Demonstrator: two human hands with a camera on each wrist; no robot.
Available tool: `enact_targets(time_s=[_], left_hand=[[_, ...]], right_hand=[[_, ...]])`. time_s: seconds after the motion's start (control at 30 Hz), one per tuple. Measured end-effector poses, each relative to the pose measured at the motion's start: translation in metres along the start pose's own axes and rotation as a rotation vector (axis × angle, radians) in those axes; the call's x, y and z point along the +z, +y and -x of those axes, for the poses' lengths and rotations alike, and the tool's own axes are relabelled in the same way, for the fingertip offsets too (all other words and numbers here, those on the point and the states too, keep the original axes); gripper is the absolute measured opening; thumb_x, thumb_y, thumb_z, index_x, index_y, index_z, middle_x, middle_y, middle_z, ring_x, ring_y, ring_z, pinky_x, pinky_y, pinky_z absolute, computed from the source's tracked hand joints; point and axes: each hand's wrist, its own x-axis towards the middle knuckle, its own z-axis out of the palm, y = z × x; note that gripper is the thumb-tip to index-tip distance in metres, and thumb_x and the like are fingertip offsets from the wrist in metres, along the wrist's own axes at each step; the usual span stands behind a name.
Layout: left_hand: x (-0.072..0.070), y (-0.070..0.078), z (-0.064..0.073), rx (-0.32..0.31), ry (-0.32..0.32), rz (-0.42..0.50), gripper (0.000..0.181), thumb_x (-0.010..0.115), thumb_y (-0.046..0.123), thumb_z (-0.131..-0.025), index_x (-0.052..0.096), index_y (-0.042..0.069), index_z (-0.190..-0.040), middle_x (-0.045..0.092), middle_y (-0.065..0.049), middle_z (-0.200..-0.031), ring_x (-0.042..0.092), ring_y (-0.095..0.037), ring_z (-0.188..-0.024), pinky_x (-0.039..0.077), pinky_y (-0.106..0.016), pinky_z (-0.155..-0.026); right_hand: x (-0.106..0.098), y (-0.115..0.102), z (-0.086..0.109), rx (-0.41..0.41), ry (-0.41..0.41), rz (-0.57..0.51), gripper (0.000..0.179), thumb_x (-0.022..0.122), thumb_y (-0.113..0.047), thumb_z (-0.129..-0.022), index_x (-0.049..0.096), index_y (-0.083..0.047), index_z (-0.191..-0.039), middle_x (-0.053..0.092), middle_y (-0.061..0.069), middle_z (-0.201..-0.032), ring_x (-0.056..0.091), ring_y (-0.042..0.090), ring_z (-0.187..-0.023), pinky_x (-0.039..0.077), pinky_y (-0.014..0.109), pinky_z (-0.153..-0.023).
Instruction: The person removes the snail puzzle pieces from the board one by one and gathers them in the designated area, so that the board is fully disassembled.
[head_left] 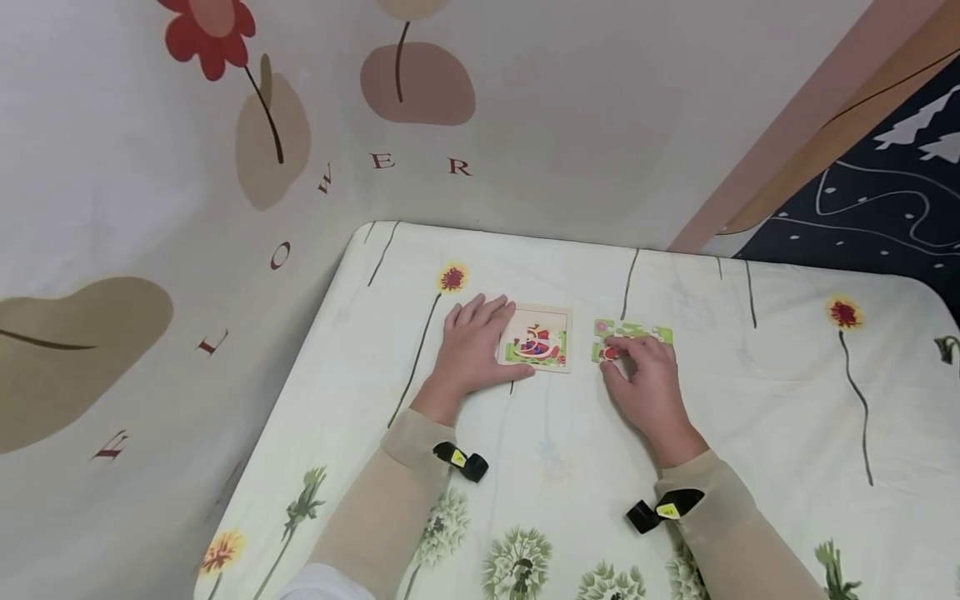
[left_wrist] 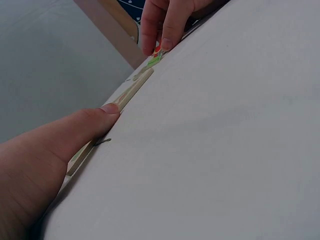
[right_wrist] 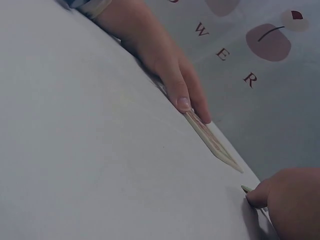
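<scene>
A small square wooden puzzle board [head_left: 546, 318] lies on the cloth-covered surface, its lower part filled with red, white and green picture pieces. My left hand [head_left: 474, 348] rests at its left side, fingers stretched along the upper left and thumb along the near edge. In the left wrist view that thumb [left_wrist: 95, 122] lies against the board's rim. Right of the board, my right hand [head_left: 648, 387] pinches a red and green puzzle piece [head_left: 611, 353] between thumb and fingers. Its palm side is partly hidden. Green puzzle pieces [head_left: 658, 332] lie just beyond and under these fingers.
A pale cloth [head_left: 757, 392] printed with flowers and dandelions covers the surface. Behind it and at the left rises a fabric wall [head_left: 570, 150] with letters and flowers. Dark printed fabric [head_left: 862, 208] stands at the back right. Each forearm wears a black strapped device [head_left: 660, 510].
</scene>
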Motion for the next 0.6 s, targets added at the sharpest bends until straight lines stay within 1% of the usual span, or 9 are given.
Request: enact_targets(time_s=[0.1, 0.27, 0.6], left_hand=[[0.0003, 0.0002, -0.0005, -0.002, -0.004, -0.002, 0.113, 0.074, 0.079, -0.080, 0.036, 0.021, -0.169, 0.029, 0.003, -0.174, 0.014, -0.029, -0.162, 0.008, -0.056, -0.127], [0.0006, 0.0007, -0.0004, 0.001, -0.002, -0.002, 0.112, 0.074, 0.078, -0.080, 0.037, 0.021, -0.168, 0.030, 0.003, -0.174, 0.014, -0.029, -0.162, 0.008, -0.056, -0.127], [0.0019, 0.0000, 0.0000, 0.001, 0.004, -0.008, 0.112, 0.074, 0.079, -0.080, 0.037, 0.021, -0.168, 0.030, 0.003, -0.174, 0.015, -0.028, -0.162, 0.009, -0.056, -0.127]], right_hand=[[-0.0002, 0.0004, 0.0000, 0.006, -0.005, 0.004, 0.032, 0.078, -0.002, -0.092, 0.075, 0.002, -0.124, 0.066, 0.018, -0.110, 0.049, 0.040, -0.114, 0.036, 0.054, -0.098], [0.0005, 0.0013, 0.0005, -0.010, 0.002, 0.012, 0.031, 0.077, -0.001, -0.093, 0.075, 0.003, -0.124, 0.066, 0.020, -0.109, 0.049, 0.041, -0.113, 0.036, 0.055, -0.098], [0.0029, 0.0026, 0.0011, -0.031, 0.030, 0.017, 0.032, 0.077, -0.001, -0.092, 0.076, 0.004, -0.124, 0.065, 0.024, -0.113, 0.048, 0.045, -0.112, 0.036, 0.055, -0.095]])
